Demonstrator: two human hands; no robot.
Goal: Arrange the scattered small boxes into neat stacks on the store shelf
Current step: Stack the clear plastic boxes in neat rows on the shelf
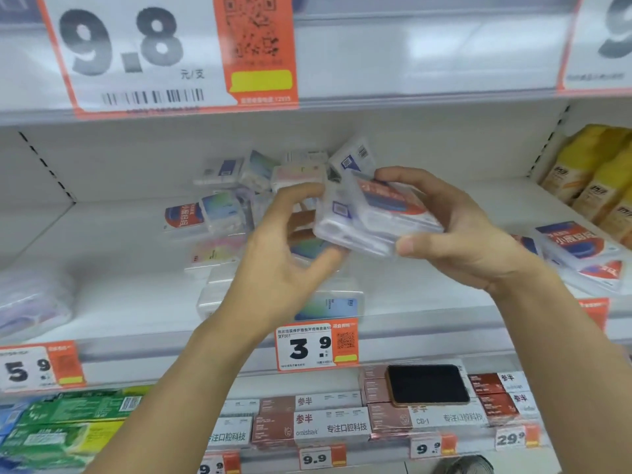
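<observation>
Holding a small stack of clear plastic boxes (372, 217) at frame centre, the right hand (458, 230) has its grip curled round them. Left hand (290, 254) pinches the stack's left end above the white shelf (102, 268).

Bright, even store light with soft shadows. The picture is a bit blurry, most at the big price tag (136, 53). Edges bend.

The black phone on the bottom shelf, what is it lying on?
The black phone lies flat on stacked reddish-brown toothpaste boxes, which show at its left and below it. What is directly under its middle is covered by the phone itself.
</observation>
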